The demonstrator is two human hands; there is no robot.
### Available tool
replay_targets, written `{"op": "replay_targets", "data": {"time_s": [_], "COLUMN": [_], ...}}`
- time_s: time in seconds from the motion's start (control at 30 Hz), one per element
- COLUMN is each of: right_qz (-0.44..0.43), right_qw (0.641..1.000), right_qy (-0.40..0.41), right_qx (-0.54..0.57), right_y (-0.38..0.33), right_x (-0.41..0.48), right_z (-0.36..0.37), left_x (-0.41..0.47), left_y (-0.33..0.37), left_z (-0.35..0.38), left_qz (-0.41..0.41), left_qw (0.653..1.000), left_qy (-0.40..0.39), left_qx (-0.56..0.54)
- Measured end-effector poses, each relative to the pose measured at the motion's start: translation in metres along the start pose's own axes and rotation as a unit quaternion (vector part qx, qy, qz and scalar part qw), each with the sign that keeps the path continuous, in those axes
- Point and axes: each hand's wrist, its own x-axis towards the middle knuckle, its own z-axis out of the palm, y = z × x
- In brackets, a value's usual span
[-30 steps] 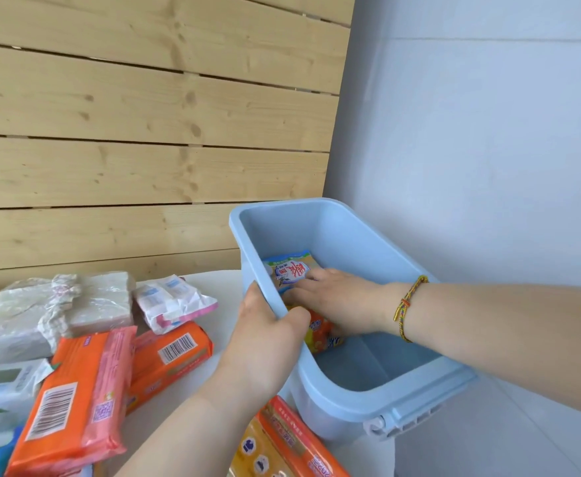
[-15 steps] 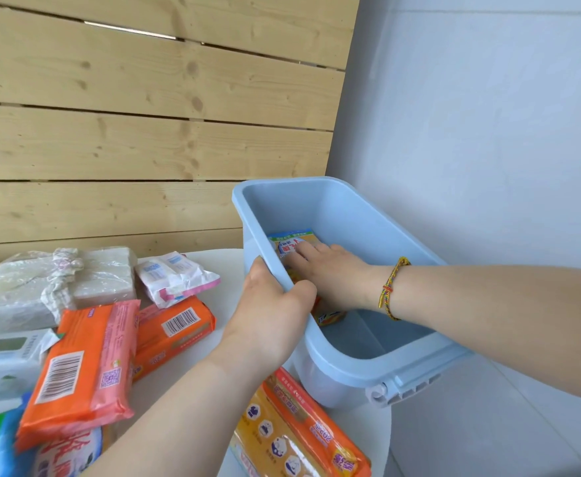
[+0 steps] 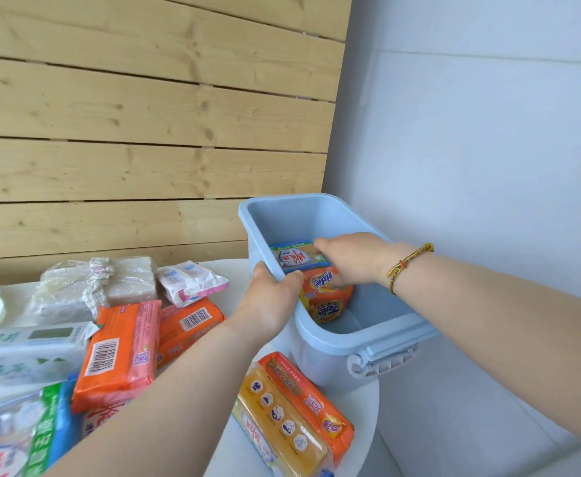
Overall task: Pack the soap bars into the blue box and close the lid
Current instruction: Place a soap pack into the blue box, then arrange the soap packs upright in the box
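Note:
The blue box [image 3: 364,333] stands open on the right side of a white round table [image 3: 234,270]. My left hand [image 3: 271,297] grips the box's left rim. My right hand [image 3: 347,259] reaches inside from the right and lies flat on two soap packs. Its fingers rest on a blue-and-white soap pack [image 3: 290,258], and its thumb touches an orange soap pack [image 3: 326,301] that stands nearer to me. Part of the box floor on the near side is bare.
Loose soaps cover the table left of the box: an orange-pink pack [image 3: 120,352], an orange pack [image 3: 189,321], white bars in clear plastic [image 3: 96,287], a white-pink sachet [image 3: 189,277], a white-green box [image 3: 31,352]. A yellow-orange pack [image 3: 292,414] lies before the box. Wooden slats behind, white wall right.
My right hand has slid toward the far end of the box, uncovering more of the orange pack. My left hand stays on the rim. The view has shifted a little.

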Motion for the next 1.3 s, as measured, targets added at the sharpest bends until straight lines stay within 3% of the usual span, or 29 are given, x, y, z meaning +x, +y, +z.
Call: {"op": "replay_targets", "data": {"time_s": [0.1, 0.23, 0.33, 0.4, 0.43, 0.57, 0.67, 0.73, 0.77, 0.87, 0.97, 1.3], "right_qz": [0.02, 0.032, 0.027, 0.025, 0.026, 0.041, 0.076, 0.106, 0.119, 0.15, 0.174, 0.158], "right_qw": [0.999, 0.98, 0.907, 0.852, 0.846, 0.896, 0.936, 0.939, 0.942, 0.95, 0.952, 0.959], "right_qy": [0.016, 0.111, 0.191, 0.187, 0.169, 0.076, 0.051, 0.035, 0.025, 0.0, 0.007, -0.034], "right_qx": [0.037, 0.165, 0.374, 0.488, 0.505, 0.435, 0.339, 0.326, 0.312, 0.272, 0.253, 0.232], "right_y": [0.0, -0.017, -0.037, -0.054, -0.063, -0.106, -0.129, -0.141, -0.145, -0.157, -0.163, -0.17], "right_x": [-0.026, -0.077, -0.119, -0.144, -0.153, -0.164, -0.159, -0.155, -0.151, -0.141, -0.132, -0.114], "right_z": [-0.015, -0.034, -0.033, -0.025, -0.017, 0.023, 0.037, 0.036, 0.037, 0.039, 0.041, 0.047], "left_x": [-0.007, -0.015, -0.028, -0.047, -0.058, -0.104, -0.13, -0.14, -0.143, -0.15, -0.148, -0.152], "left_y": [0.007, 0.01, 0.009, 0.004, -0.002, -0.042, -0.075, -0.089, -0.091, -0.091, -0.09, -0.089], "left_z": [0.002, -0.005, -0.014, -0.023, -0.029, -0.066, -0.102, -0.121, -0.126, -0.132, -0.131, -0.132], "left_qz": [-0.019, -0.023, -0.005, 0.032, 0.048, 0.108, 0.185, 0.146, 0.105, -0.02, -0.028, -0.035], "left_qw": [0.999, 0.994, 0.985, 0.98, 0.978, 0.949, 0.859, 0.804, 0.794, 0.818, 0.834, 0.833], "left_qy": [0.002, 0.015, 0.007, -0.008, -0.012, 0.047, 0.167, 0.216, 0.22, 0.196, 0.19, 0.181], "left_qx": [0.049, 0.105, 0.17, 0.194, 0.201, 0.293, 0.448, 0.535, 0.557, 0.541, 0.518, 0.522]}}
